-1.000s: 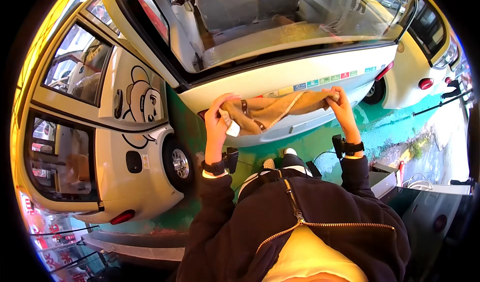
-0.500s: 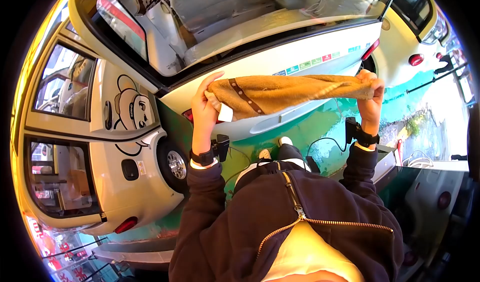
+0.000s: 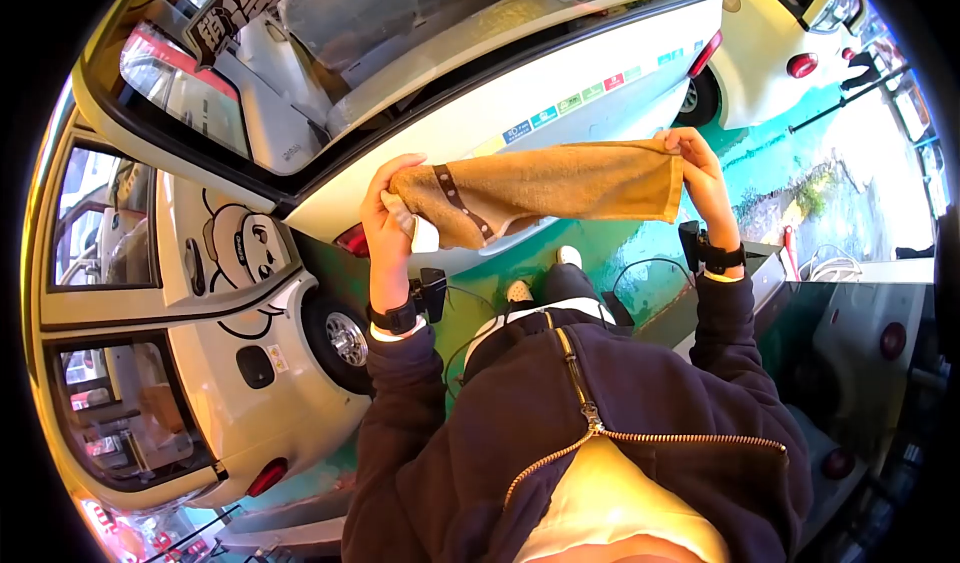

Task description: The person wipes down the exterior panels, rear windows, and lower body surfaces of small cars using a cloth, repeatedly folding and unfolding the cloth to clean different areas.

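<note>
A tan towel (image 3: 560, 185) with a dark brown dotted band and a white tag is stretched out between my two hands, roughly level. My left hand (image 3: 388, 208) is closed on its left end, beside the tag. At the other end, my right hand (image 3: 700, 168) pinches the upper corner, and the lower right corner hangs loose. Just beyond the towel stands the white rear of a vehicle (image 3: 430, 178) with a row of coloured stickers.
A cream van (image 3: 230, 403) with a cartoon dog drawing stands at my left. Another pale vehicle (image 3: 780, 73) is at the upper right. A dark glossy panel (image 3: 850, 363) lies close by my right arm. The green floor (image 3: 650, 283) looks wet.
The towel's right end has gone from bunched to spread flat, with my right hand now holding only its corner. My view and both hands have shifted slightly.
</note>
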`<state>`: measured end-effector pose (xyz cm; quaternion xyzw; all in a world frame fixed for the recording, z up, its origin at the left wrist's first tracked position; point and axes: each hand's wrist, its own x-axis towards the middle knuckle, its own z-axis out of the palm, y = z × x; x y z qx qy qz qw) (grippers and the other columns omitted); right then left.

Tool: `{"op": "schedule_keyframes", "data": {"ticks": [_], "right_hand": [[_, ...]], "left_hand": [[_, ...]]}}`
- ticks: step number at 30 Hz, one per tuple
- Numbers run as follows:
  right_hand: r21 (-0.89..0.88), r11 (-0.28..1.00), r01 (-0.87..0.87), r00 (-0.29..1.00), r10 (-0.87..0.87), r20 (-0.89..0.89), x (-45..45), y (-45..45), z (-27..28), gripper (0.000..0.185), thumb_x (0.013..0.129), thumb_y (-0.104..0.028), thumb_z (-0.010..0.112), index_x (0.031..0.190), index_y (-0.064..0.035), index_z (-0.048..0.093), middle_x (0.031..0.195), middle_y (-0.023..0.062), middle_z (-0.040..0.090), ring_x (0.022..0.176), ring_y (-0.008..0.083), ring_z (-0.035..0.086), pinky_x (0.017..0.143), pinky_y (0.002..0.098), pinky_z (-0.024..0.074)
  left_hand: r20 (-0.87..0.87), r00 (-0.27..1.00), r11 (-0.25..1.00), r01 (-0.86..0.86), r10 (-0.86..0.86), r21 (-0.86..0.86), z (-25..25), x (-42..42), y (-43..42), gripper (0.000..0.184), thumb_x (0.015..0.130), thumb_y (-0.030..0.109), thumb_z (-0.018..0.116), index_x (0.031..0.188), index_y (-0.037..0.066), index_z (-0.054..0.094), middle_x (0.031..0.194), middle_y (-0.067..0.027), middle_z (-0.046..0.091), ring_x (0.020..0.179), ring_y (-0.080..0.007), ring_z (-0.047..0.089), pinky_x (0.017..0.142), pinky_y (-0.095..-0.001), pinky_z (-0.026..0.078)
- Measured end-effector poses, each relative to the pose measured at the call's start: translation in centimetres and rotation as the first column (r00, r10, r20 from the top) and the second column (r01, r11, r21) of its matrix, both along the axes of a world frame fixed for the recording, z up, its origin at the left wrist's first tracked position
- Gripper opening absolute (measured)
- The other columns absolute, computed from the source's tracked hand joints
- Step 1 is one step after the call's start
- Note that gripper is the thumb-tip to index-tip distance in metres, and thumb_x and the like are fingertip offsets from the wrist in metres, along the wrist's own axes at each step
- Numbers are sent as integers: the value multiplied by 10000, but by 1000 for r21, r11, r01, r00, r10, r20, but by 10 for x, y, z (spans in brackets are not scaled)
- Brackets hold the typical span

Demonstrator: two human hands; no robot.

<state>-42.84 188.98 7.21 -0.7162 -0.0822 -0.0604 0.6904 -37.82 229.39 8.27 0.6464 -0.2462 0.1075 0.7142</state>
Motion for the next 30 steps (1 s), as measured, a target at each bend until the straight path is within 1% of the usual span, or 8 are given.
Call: {"op": "schedule_keyframes", "data": {"ticks": [4,6,9,12,18,20,22,30], "right_hand": [[490,858,153,971,-222,86,6,27,-19,299,798,113,378,991,-57,529,1165,58,506,1082,164,490,941,273,398],[515,833,203,967,-254,29,6,33,-27,286,815,142,384,953,-65,525,1200,63,507,1112,176,492,946,290,415],[473,855,215,974,-221,-45,2,39,-33,205,858,91,459,970,-75,505,1272,82,449,1157,201,484,992,325,405],[406,878,252,961,-275,-1,1,54,-27,199,835,104,503,955,-51,535,1234,59,463,1077,141,508,900,269,446],[-170,863,476,849,-401,344,9,42,-55,212,846,77,527,999,-59,582,1048,36,532,964,101,520,772,236,444],[-1,912,411,880,-397,260,5,41,-51,218,892,36,480,1072,-62,553,927,33,577,819,92,543,684,227,433],[83,963,257,963,-249,-99,-4,41,-36,225,941,-21,423,1148,-44,507,905,63,605,733,100,564,657,240,446],[296,952,80,996,-69,-48,0,31,-40,237,937,-110,451,1108,30,537,1068,111,595,943,177,589,868,293,438]], "left_hand": [[-172,983,992,-83,66,-96,-2,-24,-13,418,903,258,493,1211,-22,530,1223,-102,538,1096,-165,524,941,-290,406],[-17,998,994,-54,52,-99,-22,-33,-6,476,887,316,585,1224,-15,528,1255,-115,522,1130,-198,512,980,-321,391],[-70,997,994,-29,21,-107,-16,-57,-5,356,813,37,516,1165,20,565,1207,-97,545,1119,-207,521,982,-336,400],[-36,999,989,-22,17,-144,-9,-70,-1,316,836,37,531,1150,34,566,1199,-111,558,1102,-216,535,970,-347,414],[-111,989,988,-107,95,-108,-7,-79,10,299,871,140,563,1149,31,562,1226,-131,538,1111,-224,533,975,-353,412],[-115,985,991,-133,130,-16,-13,-73,12,308,868,134,554,1154,18,560,1240,-130,528,1118,-222,528,976,-346,409],[-60,988,988,-148,146,-34,-16,-66,10,338,846,95,518,1168,0,556,1227,-120,530,1119,-215,523,981,-337,402],[-10,997,992,-83,82,-91,-14,-49,9,283,863,126,604,1107,-15,583,1320,-269,479,1224,-342,484,1022,-409,377]]}}
